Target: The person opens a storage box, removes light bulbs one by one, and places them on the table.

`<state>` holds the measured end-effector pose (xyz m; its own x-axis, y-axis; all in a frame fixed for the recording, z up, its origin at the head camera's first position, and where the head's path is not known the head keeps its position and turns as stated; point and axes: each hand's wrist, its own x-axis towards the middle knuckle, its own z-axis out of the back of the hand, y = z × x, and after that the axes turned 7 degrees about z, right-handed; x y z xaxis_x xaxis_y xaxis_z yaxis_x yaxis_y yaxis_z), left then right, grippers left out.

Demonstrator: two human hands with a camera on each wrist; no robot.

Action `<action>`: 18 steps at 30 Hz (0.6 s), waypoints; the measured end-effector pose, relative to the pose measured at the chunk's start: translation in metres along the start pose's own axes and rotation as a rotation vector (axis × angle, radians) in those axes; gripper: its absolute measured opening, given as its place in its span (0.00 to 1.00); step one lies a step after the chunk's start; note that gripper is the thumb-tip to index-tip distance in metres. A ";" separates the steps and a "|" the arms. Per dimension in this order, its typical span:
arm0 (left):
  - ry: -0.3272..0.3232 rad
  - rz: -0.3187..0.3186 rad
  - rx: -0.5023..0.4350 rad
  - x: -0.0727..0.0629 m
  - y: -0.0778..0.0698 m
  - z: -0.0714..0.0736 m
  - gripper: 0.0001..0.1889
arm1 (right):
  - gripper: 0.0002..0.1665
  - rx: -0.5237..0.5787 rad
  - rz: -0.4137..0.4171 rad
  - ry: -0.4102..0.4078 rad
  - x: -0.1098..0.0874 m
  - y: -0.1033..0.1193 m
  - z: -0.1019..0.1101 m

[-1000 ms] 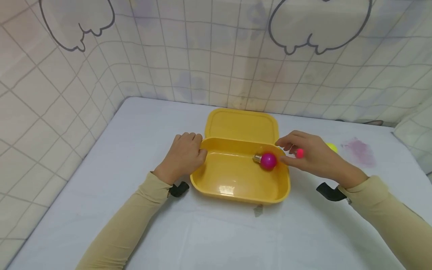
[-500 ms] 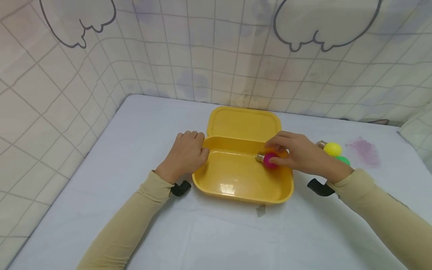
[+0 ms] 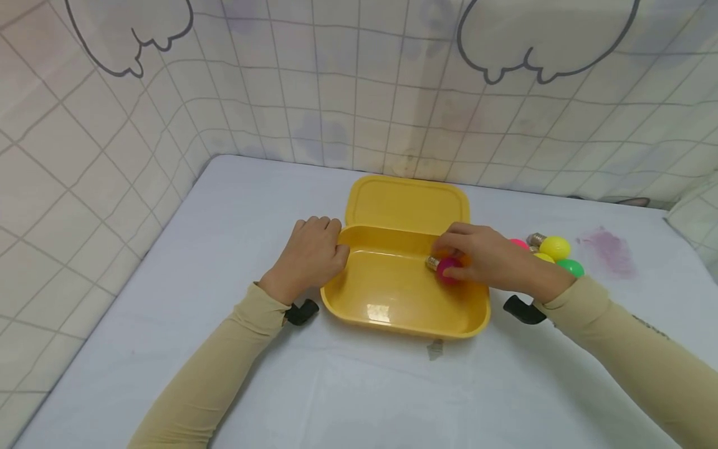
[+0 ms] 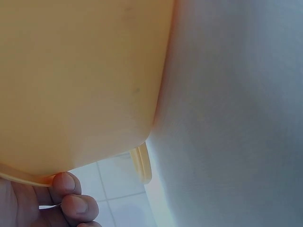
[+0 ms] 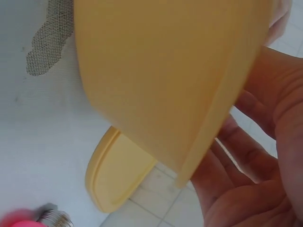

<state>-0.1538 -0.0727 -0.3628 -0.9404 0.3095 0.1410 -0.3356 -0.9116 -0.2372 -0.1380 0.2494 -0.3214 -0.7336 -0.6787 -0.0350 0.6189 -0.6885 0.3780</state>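
Note:
A yellow plastic box (image 3: 387,296) stands on the table with its inside facing up. My left hand (image 3: 308,252) grips the box's left rim; its fingertips (image 4: 68,182) curl round that rim in the left wrist view. Inside the box, at the right, lies a magenta light bulb (image 3: 447,269) with its metal screw base to the left. My right hand (image 3: 485,255) reaches over the right rim and pinches the bulb, its thumb across the near side. In the right wrist view, the box wall hides the bulb and the fingertips of that hand (image 5: 265,156).
The yellow lid (image 3: 408,202) lies right behind the box. To the right, partly behind my right forearm, lie several more bulbs: a pink bulb (image 3: 520,243), a yellow bulb (image 3: 555,248) and a green bulb (image 3: 571,268) among them. A tile-patterned curtain (image 3: 336,106) closes off the back.
My right hand has moved left from beside the box, over its right rim, and its fingers have closed on the magenta bulb. The left hand keeps its grip on the box.

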 end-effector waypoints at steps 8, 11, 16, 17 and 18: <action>0.000 -0.005 0.002 0.000 0.000 0.000 0.10 | 0.22 0.030 -0.045 0.100 0.001 0.004 0.003; -0.001 -0.007 0.003 0.000 0.000 0.001 0.11 | 0.24 0.034 -0.071 0.142 0.002 0.005 0.003; 0.002 -0.008 0.001 0.000 0.000 0.000 0.11 | 0.26 0.033 -0.100 0.174 0.002 0.007 0.002; 0.002 -0.007 0.000 0.000 0.000 0.000 0.11 | 0.27 0.037 -0.108 0.182 0.002 0.008 0.002; 0.002 -0.007 0.000 0.000 0.000 0.000 0.11 | 0.27 0.041 -0.109 0.192 0.002 0.008 0.002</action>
<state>-0.1543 -0.0731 -0.3628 -0.9381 0.3164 0.1408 -0.3422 -0.9095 -0.2360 -0.1351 0.2431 -0.3170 -0.7261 -0.6397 -0.2521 0.5240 -0.7522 0.3994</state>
